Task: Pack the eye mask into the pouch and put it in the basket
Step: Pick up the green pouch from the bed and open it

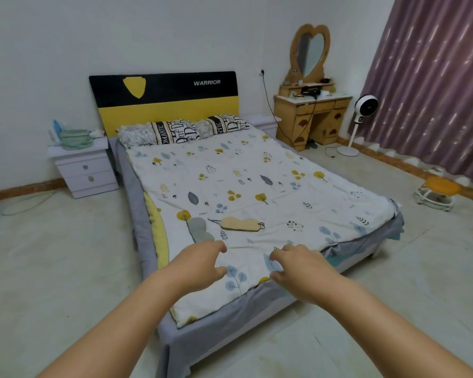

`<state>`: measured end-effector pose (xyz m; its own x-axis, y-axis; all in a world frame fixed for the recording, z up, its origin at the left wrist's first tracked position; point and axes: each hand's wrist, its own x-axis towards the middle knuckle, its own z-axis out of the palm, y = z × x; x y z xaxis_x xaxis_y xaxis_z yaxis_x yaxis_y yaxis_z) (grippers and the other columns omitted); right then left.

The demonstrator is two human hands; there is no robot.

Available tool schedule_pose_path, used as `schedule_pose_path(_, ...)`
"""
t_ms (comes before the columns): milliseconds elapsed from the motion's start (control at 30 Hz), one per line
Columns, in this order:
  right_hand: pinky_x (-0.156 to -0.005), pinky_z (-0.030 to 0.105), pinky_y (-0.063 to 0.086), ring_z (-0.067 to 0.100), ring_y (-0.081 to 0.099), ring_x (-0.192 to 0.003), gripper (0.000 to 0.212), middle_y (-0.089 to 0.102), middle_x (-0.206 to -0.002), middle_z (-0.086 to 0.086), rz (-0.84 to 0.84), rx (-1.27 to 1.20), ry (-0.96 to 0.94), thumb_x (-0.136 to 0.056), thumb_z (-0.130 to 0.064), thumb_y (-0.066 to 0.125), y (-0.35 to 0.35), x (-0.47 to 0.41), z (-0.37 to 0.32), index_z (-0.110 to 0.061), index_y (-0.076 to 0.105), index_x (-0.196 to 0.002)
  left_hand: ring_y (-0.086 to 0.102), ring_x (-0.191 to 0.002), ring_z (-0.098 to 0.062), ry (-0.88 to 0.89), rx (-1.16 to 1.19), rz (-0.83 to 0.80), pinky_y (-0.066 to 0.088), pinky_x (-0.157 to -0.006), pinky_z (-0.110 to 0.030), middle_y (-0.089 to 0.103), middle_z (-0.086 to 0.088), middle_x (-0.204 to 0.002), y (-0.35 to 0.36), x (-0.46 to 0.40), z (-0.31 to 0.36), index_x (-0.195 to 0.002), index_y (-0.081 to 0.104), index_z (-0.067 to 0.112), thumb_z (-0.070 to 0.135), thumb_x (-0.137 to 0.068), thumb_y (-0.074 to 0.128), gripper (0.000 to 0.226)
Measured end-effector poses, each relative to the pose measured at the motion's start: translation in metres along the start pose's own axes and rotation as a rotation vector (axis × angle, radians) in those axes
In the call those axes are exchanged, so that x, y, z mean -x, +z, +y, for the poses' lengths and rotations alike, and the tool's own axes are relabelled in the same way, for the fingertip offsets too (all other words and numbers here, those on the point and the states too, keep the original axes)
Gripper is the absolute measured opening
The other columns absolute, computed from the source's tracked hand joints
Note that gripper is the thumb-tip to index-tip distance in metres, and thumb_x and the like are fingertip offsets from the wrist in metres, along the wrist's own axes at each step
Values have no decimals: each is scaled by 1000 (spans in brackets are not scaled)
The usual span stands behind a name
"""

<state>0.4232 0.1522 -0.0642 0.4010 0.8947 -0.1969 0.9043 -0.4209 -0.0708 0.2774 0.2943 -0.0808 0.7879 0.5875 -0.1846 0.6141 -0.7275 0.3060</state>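
Note:
A pale yellow eye mask (241, 224) with a dark strap lies flat on the leaf-print quilt near the foot of the bed. Just to its left lies a grey pouch (201, 230), also flat on the quilt. A green woven basket (76, 139) stands on the white nightstand left of the bed, far from both. My left hand (200, 261) hovers over the quilt below the pouch, fingers curled and apart, holding nothing. My right hand (298, 264) hovers below and right of the eye mask, fingers apart and empty.
The bed (257, 186) has a black and yellow headboard and two pillows (183, 130). A white nightstand (85, 167) stands at the left. A wooden dressing table (310, 118), a standing fan (359, 124), purple curtains and a small orange stool (437, 192) are at the right.

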Motion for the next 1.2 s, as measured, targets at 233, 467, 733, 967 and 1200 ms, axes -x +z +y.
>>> schedule_pose_path(233,-94,41,38,28,45,-117,41,52,-129,7,2,-44,45,-92,-36,40,-11,-76,21,-21,45,-130,50,-117,-23,34,22,-44,41,-88,-30,48,-4,-137,-17,-86,-14,-130,41,20,36,-86,51,48)
schedule_pose_path(467,-95,41,38,28,45,-119,42,50,-132,6,-8,-75,21,-93,-37,40,-17,-158,71,-21,43,-132,54,-110,-22,18,29,-64,41,-81,-27,48,-3,-135,-23,-175,-5,-132,38,20,34,-87,50,49)
schedule_pose_path(733,-94,41,39,28,46,-117,41,52,-129,8,-54,-40,-26,-93,-36,39,-26,-250,139,-19,44,-130,52,-114,-24,-49,41,-69,41,-89,-32,51,-4,-132,-17,-286,18,-131,39,21,35,-86,51,48)
schedule_pose_path(967,-92,41,40,29,47,-114,38,54,-125,9,-117,-48,-79,-94,-33,39,-17,-320,164,-17,46,-128,54,-113,-23,-117,66,-140,43,-86,-31,52,-5,-131,2,-359,15,-131,40,20,35,-86,51,48)
schedule_pose_path(1200,-89,39,41,30,49,-112,36,54,-123,10,-170,-57,-54,-94,-30,40,4,-393,176,-15,47,-126,55,-110,-25,-104,65,-228,43,-89,-34,52,-6,-130,17,-434,-14,-131,39,20,34,-86,51,48)
